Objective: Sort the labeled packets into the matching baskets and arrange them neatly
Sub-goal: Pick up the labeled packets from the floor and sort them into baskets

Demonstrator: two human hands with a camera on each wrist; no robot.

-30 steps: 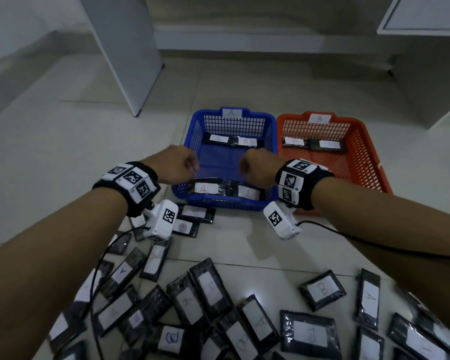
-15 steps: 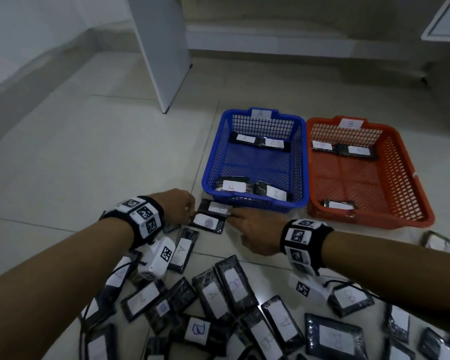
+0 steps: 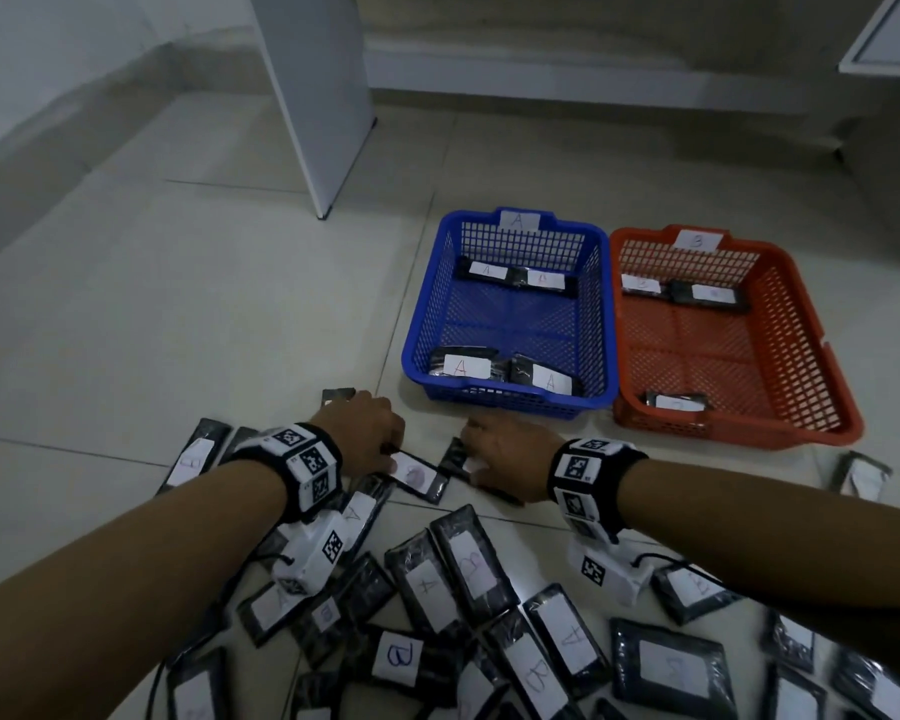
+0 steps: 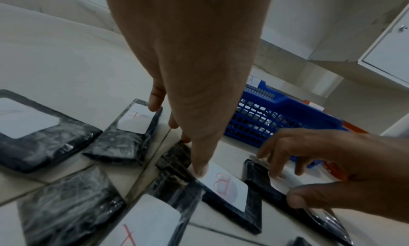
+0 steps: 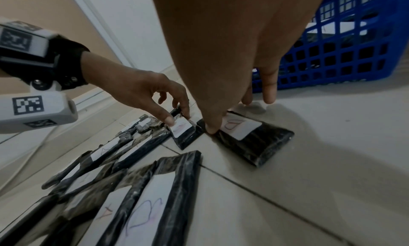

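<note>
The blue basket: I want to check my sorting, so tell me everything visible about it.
The blue basket is a rectangular plastic tray with lattice walls and a perforated floor. It sits flat on the tiled floor, side by side with the orange basket. A paper tag marked A stands on its far rim. Four black wrapped packets lie inside, two along each end wall. No hand touches it.

Packets (image 3: 471, 562) in crinkled glossy black plastic wrap with matt white paper labels; blue basket (image 3: 510, 324) of moulded plastic mesh; smooth floor tiles (image 3: 178, 314)

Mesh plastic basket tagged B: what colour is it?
The mesh basket tagged B is orange-red, clearest in the head view.
</note>
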